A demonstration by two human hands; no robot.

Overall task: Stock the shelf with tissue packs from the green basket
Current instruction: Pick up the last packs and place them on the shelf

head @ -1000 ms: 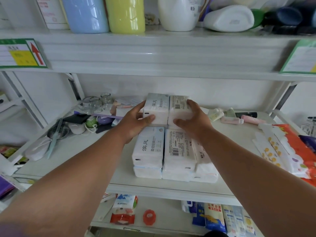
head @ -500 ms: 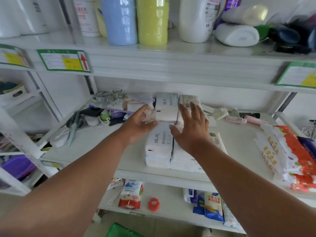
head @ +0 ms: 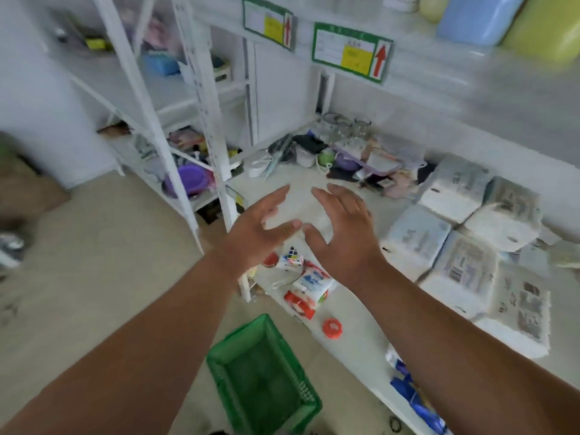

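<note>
Both hands have come off the tissue packs: the left hand and right hand now hang apart, fingers spread, holding nothing. The packs sit stacked on the shelf, right of the hands. The green basket stands on the floor below the shelf; it looks empty, suggesting stocking is finished. Small clutter crowds the shelf's rear.

White tissue packs are sitting on the white shelf, grouped closely side by side in rows toward its right part, printed faces pointing up; blur is hiding the print and the exact count. The green basket is standing upright on the floor below the shelf's front edge, its mesh walls showing and its inside looking empty.
</note>
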